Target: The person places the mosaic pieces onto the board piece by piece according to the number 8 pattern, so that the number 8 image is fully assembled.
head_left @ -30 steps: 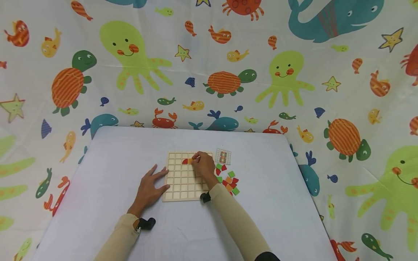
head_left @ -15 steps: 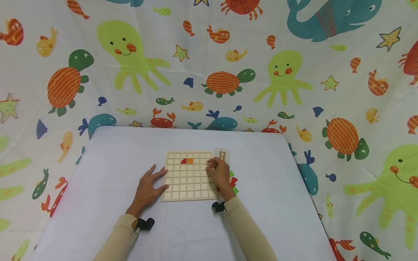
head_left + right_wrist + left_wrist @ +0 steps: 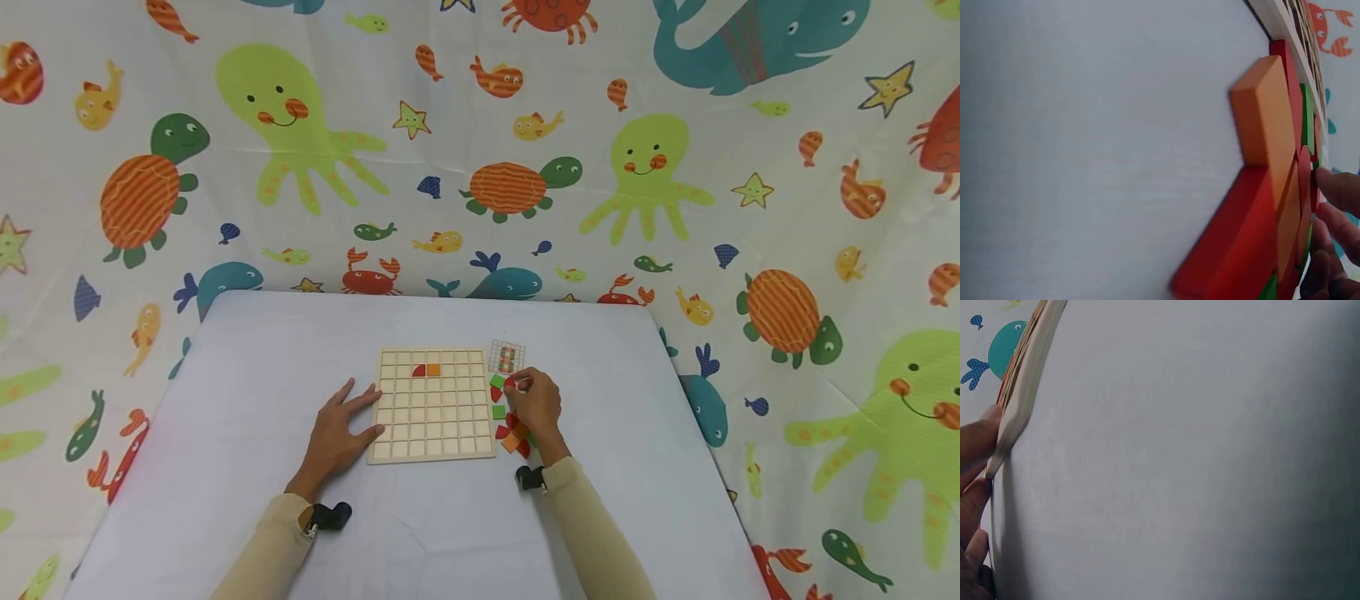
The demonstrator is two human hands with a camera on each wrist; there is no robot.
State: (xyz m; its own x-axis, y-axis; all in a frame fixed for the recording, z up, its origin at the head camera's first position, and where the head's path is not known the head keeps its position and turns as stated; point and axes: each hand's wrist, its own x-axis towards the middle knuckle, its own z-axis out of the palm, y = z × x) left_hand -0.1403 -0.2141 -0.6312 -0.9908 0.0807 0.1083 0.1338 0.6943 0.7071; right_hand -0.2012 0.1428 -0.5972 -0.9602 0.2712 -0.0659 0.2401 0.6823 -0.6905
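Observation:
A square wooden grid board [image 3: 431, 417] lies on the white table in the head view. A red quarter-circle piece [image 3: 419, 371] and an orange square piece [image 3: 433, 370] sit side by side in its upper cells. My left hand [image 3: 335, 435], fingers spread, rests against the board's left edge; in the left wrist view the fingertips touch the pale board rim [image 3: 1025, 394]. Right of the board, my right hand [image 3: 538, 407] pinches a red quarter-circle piece [image 3: 511, 382] among the loose pieces. The palm hides part of that pile.
Loose red, green and orange pieces lie along the board's right side, including a green square [image 3: 498, 412] and an orange block [image 3: 1266, 115]. A small pattern card [image 3: 507, 357] lies beyond them. A sea-animal curtain [image 3: 480, 108] hangs behind the table.
My right hand has let go of the orange square on the board and moved right to the loose pieces, where it takes hold of a red one. The left hand stays at the board's edge.

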